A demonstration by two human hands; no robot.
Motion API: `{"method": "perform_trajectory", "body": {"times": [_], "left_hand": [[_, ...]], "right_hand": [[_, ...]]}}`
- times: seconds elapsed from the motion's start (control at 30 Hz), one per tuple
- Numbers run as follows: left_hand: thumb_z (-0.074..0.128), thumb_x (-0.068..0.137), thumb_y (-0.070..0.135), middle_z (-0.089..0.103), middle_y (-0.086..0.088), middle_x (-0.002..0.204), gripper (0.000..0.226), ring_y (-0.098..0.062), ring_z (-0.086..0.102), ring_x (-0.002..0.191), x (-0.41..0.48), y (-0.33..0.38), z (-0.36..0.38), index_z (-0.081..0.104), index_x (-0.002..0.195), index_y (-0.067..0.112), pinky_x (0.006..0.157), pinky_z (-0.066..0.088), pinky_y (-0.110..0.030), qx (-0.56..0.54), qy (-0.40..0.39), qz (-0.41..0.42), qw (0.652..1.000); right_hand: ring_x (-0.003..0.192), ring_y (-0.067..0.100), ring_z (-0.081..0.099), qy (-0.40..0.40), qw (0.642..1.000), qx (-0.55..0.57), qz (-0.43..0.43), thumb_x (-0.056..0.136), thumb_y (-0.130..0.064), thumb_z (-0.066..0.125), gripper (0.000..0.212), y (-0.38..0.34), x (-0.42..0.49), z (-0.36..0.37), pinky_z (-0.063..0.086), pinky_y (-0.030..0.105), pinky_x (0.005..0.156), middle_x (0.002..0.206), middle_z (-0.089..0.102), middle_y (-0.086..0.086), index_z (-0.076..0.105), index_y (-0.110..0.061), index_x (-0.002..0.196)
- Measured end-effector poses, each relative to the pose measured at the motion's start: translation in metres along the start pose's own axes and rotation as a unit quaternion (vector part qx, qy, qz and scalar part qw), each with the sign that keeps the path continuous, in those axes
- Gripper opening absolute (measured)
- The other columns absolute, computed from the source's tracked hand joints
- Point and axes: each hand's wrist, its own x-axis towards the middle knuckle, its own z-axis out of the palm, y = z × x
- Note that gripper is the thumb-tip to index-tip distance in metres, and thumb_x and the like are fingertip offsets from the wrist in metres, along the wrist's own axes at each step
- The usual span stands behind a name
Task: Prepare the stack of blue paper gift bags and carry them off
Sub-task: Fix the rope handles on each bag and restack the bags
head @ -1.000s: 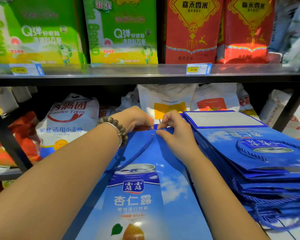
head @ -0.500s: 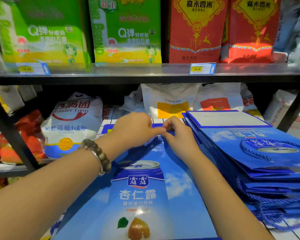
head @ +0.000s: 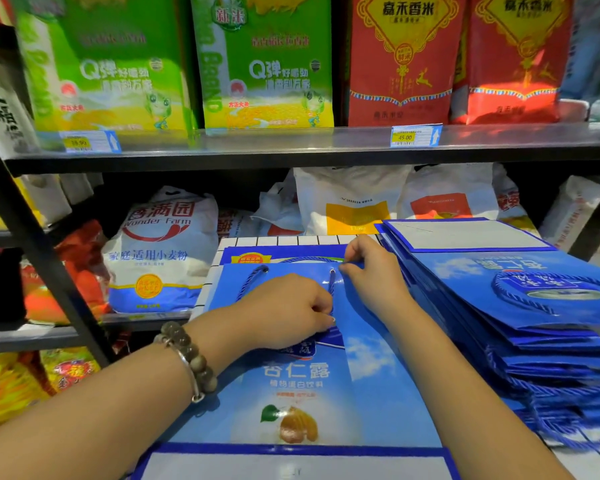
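A flat blue paper gift bag (head: 371, 368) with a printed can and fruit lies in front of me on a white surface. My left hand (head: 284, 311), a bead bracelet on its wrist, rests on the bag's upper half with curled fingers that pinch the blue cord handle (head: 331, 285). At the bag's top edge my right hand (head: 374, 271) pinches the rim beside the cord hole. A tall stack of the same blue bags (head: 534, 306) lies folded just to the right, cords hanging from its near side.
A black metal shelf rack (head: 291, 157) stands right behind the bags. Green rice packs (head: 264, 60) and red rice packs (head: 402, 60) fill the upper shelf. A white flour sack (head: 160, 251) and other sacks sit on the lower level.
My left hand has slid back toward me from the bag's top edge onto the cord handle. The right hand stays at the rim. The view has shifted left.
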Motion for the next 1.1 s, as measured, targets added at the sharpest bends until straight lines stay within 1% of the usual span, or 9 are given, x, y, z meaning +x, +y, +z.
{"method": "perform_trajectory", "body": {"times": [0.17,0.3,0.43,0.53,0.63,0.73,0.87,0.97,1.1], "left_hand": [[0.051,0.09,0.042,0.051,-0.001,0.06,0.04,-0.018,0.048,0.062,0.001,-0.011,0.0,0.05,0.059,0.017,0.061,0.038,-0.033,-0.048,0.062,-0.048,0.996],[0.06,0.085,0.04,0.056,0.004,0.091,0.015,-0.02,0.056,0.093,-0.006,-0.04,-0.004,0.062,0.084,0.025,0.07,0.038,-0.028,0.027,0.251,-0.164,0.954],[0.069,0.077,0.043,0.051,-0.008,0.122,0.059,-0.028,0.048,0.114,-0.016,-0.072,-0.003,0.05,0.126,0.017,0.09,0.043,-0.04,-0.073,0.334,-0.265,0.901],[0.068,0.078,0.043,0.063,-0.005,0.098,0.047,-0.028,0.057,0.091,-0.017,-0.083,0.0,0.056,0.111,0.012,0.074,0.046,-0.036,-0.205,0.315,-0.284,0.882],[0.063,0.084,0.032,0.052,0.001,0.069,0.026,-0.025,0.049,0.071,-0.022,-0.08,-0.001,0.051,0.09,0.011,0.06,0.033,-0.033,-0.215,0.356,-0.26,0.871],[0.059,0.088,0.019,0.051,0.0,0.07,0.013,-0.022,0.049,0.07,-0.026,-0.072,-0.004,0.048,0.094,0.015,0.056,0.034,-0.03,-0.269,0.397,-0.2,0.854],[0.056,0.09,0.013,0.055,-0.002,0.078,0.022,-0.018,0.051,0.074,-0.031,-0.066,-0.013,0.052,0.112,0.012,0.057,0.035,-0.023,-0.313,0.458,-0.17,0.814],[0.056,0.09,0.013,0.052,-0.002,0.084,0.03,-0.017,0.049,0.077,-0.033,-0.066,-0.02,0.048,0.119,0.013,0.061,0.03,-0.029,-0.342,0.484,-0.176,0.786],[0.059,0.089,0.014,0.052,-0.003,0.081,0.037,-0.016,0.05,0.07,-0.036,-0.073,-0.034,0.043,0.123,0.006,0.058,0.037,-0.028,-0.374,0.503,-0.17,0.76]], "right_hand": [[0.073,0.014,0.045,0.017,1.0,0.012,-0.016,0.085,0.001,0.055,0.019,-0.002,-0.002,0.0,0.036,0.006,0.06,0.076,0.051,-0.003,0.047,-0.014,0.077],[0.072,0.006,0.047,0.037,0.997,0.036,-0.053,0.086,0.002,0.053,0.034,-0.007,-0.009,-0.003,0.037,0.005,0.062,0.075,0.05,-0.007,0.041,-0.025,0.069],[0.073,0.01,0.048,0.061,0.994,0.057,-0.071,0.085,0.006,0.053,0.034,-0.011,-0.011,-0.004,0.036,0.008,0.063,0.077,0.051,0.001,0.042,-0.023,0.07],[0.073,0.008,0.049,0.067,0.993,0.073,-0.062,0.084,0.007,0.054,0.034,-0.015,-0.013,-0.005,0.037,0.007,0.064,0.076,0.052,-0.002,0.043,-0.023,0.07],[0.075,0.01,0.051,0.07,0.994,0.075,-0.043,0.084,0.006,0.056,0.032,-0.016,-0.014,-0.005,0.039,0.004,0.063,0.076,0.053,-0.004,0.046,-0.022,0.071],[0.095,0.015,0.055,0.067,0.994,0.08,0.011,0.085,-0.001,0.06,0.02,-0.014,-0.013,-0.006,0.04,0.006,0.072,0.095,0.059,-0.004,0.054,-0.019,0.091],[0.125,0.02,0.043,0.046,0.99,0.059,0.118,0.088,-0.021,0.061,0.049,-0.023,-0.011,-0.011,0.038,0.026,0.087,0.133,0.049,0.004,0.044,-0.011,0.132],[0.11,0.028,0.054,0.005,0.985,0.041,0.165,0.089,-0.029,0.057,0.038,-0.041,-0.007,-0.019,0.04,0.03,0.081,0.112,0.057,0.002,0.055,-0.003,0.117],[0.089,0.025,0.068,-0.139,0.96,0.153,0.188,0.083,-0.021,0.065,0.02,-0.052,-0.016,-0.028,0.054,0.042,0.086,0.099,0.071,0.005,0.063,-0.015,0.102]]}}
